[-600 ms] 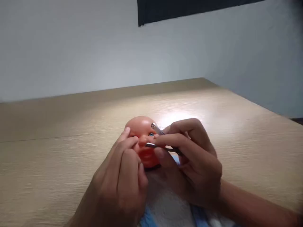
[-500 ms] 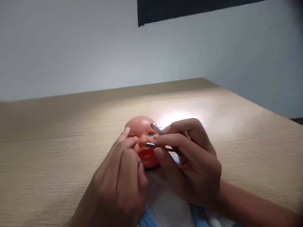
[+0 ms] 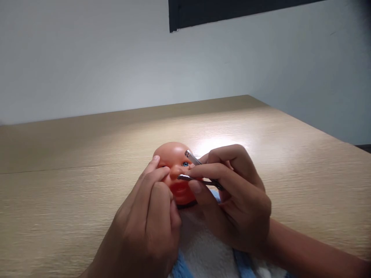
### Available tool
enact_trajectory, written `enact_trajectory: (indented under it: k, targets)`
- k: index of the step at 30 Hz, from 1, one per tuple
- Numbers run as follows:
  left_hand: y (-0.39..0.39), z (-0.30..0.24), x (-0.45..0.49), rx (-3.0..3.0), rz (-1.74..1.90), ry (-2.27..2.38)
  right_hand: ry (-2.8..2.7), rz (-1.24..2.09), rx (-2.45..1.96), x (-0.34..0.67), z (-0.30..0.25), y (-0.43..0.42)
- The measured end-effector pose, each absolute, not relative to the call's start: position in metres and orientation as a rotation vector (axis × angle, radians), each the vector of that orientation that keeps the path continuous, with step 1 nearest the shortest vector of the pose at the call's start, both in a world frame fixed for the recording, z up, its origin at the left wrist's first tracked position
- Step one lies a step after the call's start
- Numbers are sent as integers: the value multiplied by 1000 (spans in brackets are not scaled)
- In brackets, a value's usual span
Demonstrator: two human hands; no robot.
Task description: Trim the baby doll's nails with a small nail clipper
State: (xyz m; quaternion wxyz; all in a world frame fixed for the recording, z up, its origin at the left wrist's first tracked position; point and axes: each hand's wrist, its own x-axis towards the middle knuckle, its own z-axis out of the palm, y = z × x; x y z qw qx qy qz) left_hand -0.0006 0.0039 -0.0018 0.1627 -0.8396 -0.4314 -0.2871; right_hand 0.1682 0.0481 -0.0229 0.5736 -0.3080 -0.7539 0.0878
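An orange doll [image 3: 172, 155] with a bald head and a blue eye lies face up on the wooden table [image 3: 72, 181], its body in white and blue cloth [image 3: 203, 251]. My left hand [image 3: 147, 220] has its fingers curled and pressed on the doll's cheek. My right hand [image 3: 232, 193] pinches metal tweezers [image 3: 189, 166], whose two arms are spread apart beside the doll's blue eye and nose. The tweezers' rear part is hidden under my fingers.
The light wood table runs back to a pale grey wall [image 3: 87, 58]. A dark panel [image 3: 232, 11] hangs at the top of the wall. The table's right edge [image 3: 333, 135] slants toward me.
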Motion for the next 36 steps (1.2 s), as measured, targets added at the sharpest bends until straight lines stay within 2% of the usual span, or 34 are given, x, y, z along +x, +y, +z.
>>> enact_trajectory:
  k: [36]
  targets:
    - [5,3,0,-2427,-777,-1213,-1782,184,-749,170,-19,46]
